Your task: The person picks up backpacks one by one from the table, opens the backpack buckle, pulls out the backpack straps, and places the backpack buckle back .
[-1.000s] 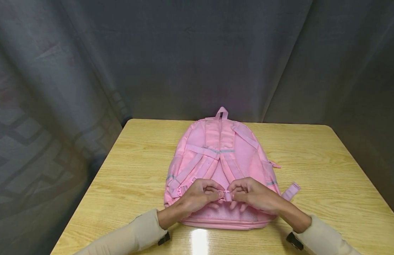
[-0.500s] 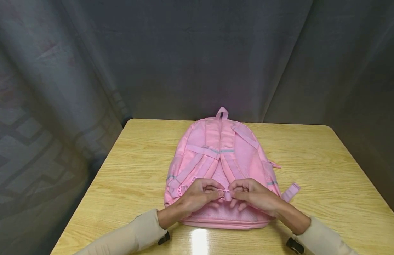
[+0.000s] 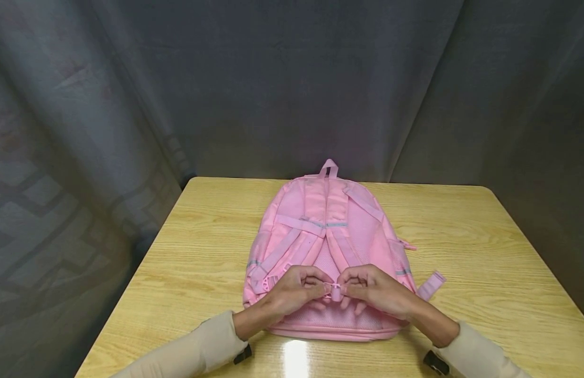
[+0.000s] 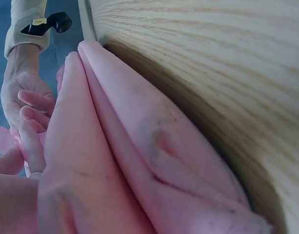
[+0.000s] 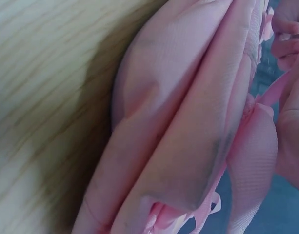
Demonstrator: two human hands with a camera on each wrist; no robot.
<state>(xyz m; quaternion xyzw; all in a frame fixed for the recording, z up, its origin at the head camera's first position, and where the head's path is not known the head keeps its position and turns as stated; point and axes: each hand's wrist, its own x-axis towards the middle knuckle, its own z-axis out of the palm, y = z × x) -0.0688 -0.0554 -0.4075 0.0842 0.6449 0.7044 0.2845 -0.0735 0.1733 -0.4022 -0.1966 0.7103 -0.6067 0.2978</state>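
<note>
1. Since the backpack is the reference, all places run off it: it lies on the worktop, shoulder straps up, top handle pointing away from the person.
2. Pink buckle: held over the backpack's lower back panel, near its centre line, on the person's side of where the shoulder straps split. Short webbing hangs off it toward the backpack's bottom edge.
3. Left hand: over the backpack's lower left. Thumb and fingers come together, clamped on the buckle's left end.
4. Right hand: over the backpack's lower right. Thumb and index pinch the buckle's right end by the webbing; other fingers hang loose beneath.
5. Key relation: buckle sits straight between the two sets of fingers, its hand-to-hand line running crosswise to the backpack's long axis. Neither hand is nearer; both touch it. My read: lining the two ends up along that line is what matters.
6. Can't tell if the buckle is joined or in two parts; too small, and the fingers cover its ends. Wrist views mostly show the backpack's sides, so no help.
7. Around: loose strap end sticks out past the backpack's lower right; strap adjuster at its lower left; grey curtain beyond its top.
</note>
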